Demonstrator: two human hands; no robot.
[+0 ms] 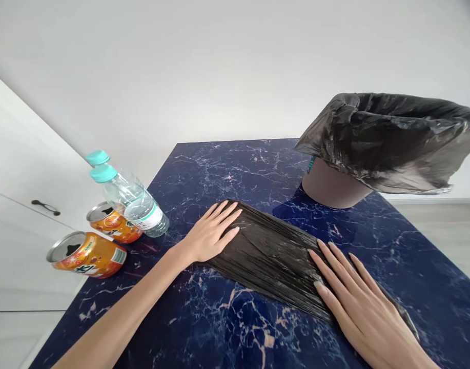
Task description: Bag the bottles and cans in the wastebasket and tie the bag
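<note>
A black plastic garbage bag [273, 256] lies flattened in a long strip on the dark blue marbled table [235, 169]. My left hand [209, 233] rests flat on the bag's far left end, fingers stretched out. Toward the near right end, my right hand [360, 302] presses on it with the fingers spread and covers part of that end. A bit of the bag shows past the right hand's outer side. Neither hand grips the plastic.
A trash can [334, 184] lined with another black bag [392, 138] stands at the back right. Two open orange soda cans [100, 259] and clear water bottles with teal caps [148, 212] stand along the left edge. Beyond that edge is a white cabinet [19, 246].
</note>
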